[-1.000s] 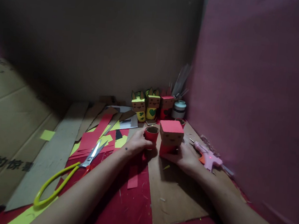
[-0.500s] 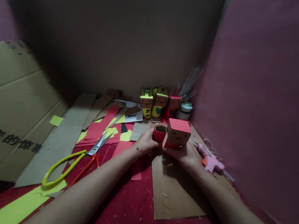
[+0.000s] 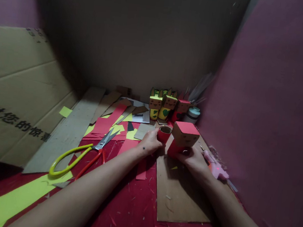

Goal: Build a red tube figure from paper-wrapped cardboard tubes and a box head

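My left hand [image 3: 150,142] is closed on a short red paper-covered tube [image 3: 163,135], whose brown open top faces up. Beside it, my right hand [image 3: 194,160] grips the red base of a cardboard figure [image 3: 185,135] with a boxy brown head, a drawn face and a red top. A small gap separates the tube from the figure. Both are held above the far part of a brown cardboard sheet [image 3: 180,197]. To the right of my right hand lies a pink glue gun [image 3: 215,166], partly hidden by that hand.
Large scissors [image 3: 92,150] with yellow and red handles lie partly open at left, near yellow paper [image 3: 18,196]. Paper and cardboard scraps [image 3: 106,126] cover the back left. Finished-looking eared figures [image 3: 166,104] and a lidded jar [image 3: 193,114] stand behind. A cardboard box [image 3: 10,101] leans in from the left.
The view has shifted a little, so most things appear further right. The figure in my right hand has turned and tilted slightly, showing more of its red body; the tube stays in my left.
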Available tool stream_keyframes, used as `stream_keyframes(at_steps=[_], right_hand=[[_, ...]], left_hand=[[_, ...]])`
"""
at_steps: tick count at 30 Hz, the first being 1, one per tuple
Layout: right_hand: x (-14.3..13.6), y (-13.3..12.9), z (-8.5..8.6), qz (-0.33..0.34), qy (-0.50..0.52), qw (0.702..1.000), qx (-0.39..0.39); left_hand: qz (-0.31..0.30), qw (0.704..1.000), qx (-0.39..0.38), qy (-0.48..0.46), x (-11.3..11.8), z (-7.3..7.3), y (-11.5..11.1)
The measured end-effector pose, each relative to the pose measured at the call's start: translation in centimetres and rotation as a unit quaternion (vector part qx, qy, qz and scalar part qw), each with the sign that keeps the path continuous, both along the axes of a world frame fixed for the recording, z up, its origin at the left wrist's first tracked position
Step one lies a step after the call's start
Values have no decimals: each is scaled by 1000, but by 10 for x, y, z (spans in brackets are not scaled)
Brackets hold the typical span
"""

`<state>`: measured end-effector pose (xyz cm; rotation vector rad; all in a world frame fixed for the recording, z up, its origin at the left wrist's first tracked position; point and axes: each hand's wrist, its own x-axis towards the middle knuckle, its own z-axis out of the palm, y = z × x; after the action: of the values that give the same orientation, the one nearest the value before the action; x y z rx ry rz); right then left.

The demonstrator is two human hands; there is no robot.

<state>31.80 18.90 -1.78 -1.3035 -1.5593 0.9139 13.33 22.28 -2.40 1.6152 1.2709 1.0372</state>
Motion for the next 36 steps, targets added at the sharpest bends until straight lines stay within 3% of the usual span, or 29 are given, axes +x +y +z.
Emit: stream_keyframes(at_steps=[7,13,21,29,36], right_hand=[[-2,-1,-4,16,11,1000,9],[-15,-5,7,-31,-92,994,50],[-13,-5,10,-63,-106,992,9],[-3,-7,12,-20,-86,996,-13],[-2,-4,12,3,-89,996,21]], left_hand=[[15,999,-6,49,-3,2,1],[-5,999,0,51,-3,2,0],[-6,1000,-16,27,-5,0,0],[3,1000,-5,-25,-5,1,-4],[3,999,-13,-30,-3,-1,-2]])
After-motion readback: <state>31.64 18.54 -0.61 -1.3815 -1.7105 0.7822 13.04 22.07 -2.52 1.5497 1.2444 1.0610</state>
